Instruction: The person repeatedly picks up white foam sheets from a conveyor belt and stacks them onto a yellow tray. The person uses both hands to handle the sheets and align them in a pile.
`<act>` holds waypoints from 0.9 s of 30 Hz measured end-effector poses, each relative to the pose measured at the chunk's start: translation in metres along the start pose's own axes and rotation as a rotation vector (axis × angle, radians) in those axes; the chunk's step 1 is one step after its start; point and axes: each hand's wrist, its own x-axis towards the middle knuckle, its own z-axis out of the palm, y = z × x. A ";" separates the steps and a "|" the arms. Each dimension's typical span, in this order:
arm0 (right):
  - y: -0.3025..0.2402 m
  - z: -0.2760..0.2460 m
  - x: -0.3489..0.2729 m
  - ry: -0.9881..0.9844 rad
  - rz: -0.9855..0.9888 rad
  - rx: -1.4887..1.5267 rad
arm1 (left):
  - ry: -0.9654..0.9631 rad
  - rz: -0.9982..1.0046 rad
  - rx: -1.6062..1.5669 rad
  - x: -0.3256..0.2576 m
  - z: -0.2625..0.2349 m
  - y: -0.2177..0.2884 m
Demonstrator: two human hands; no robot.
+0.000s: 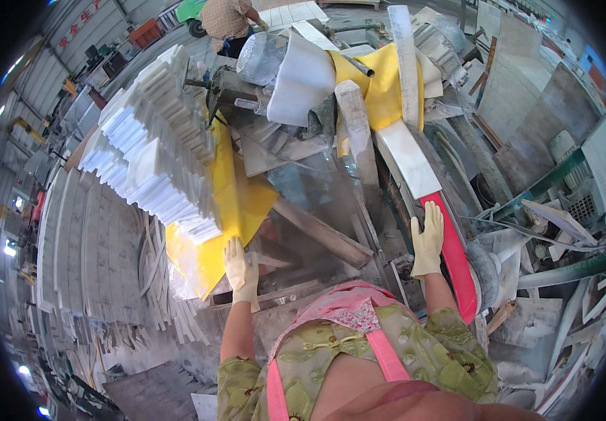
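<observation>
Cream gloves cover both hands. My left hand (242, 272) is open, fingers stretched forward, at the near edge of a yellow sheet (243, 203). A tall stack of thin white stone strips (155, 165) stands on that sheet to the left. My right hand (427, 241) is open too, its thumb apart from the fingers, at the left side of a long red strip (455, 263). Whether it touches the strip, I cannot tell. Beyond its fingertips a white rectangular stone piece (410, 160) lies in line with the red strip. Neither hand holds anything.
Ahead stand a grey machine motor (438, 45), a curved white sheet (301, 81) and an upright pale board (357, 130). A wooden beam (323, 231) slants between my hands. Grey slabs (96, 242) are stacked at left; scrap pieces (563, 224) clutter the right. Another person (227, 24) works far off.
</observation>
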 end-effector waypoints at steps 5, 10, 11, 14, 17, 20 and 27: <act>-0.002 -0.007 -0.002 -0.023 -0.199 -0.024 | -0.002 0.002 0.005 0.000 0.002 -0.002; -0.002 -0.009 -0.001 0.039 -0.097 0.474 | 0.005 0.010 0.003 0.000 0.002 -0.002; -0.001 -0.010 -0.002 -0.001 -0.082 0.487 | 0.012 0.016 0.009 -0.001 0.002 -0.001; -0.001 -0.016 -0.004 -0.103 0.027 0.539 | 0.011 0.015 0.012 -0.001 0.000 0.001; -0.001 -0.019 -0.007 -0.061 0.193 0.591 | 0.003 0.007 0.018 0.001 -0.002 0.002; 0.001 -0.014 -0.006 -0.057 0.051 0.483 | -0.002 0.000 0.015 0.001 -0.002 0.003; 0.003 -0.006 -0.010 -0.090 0.123 0.413 | -0.004 0.005 0.044 0.000 0.000 0.000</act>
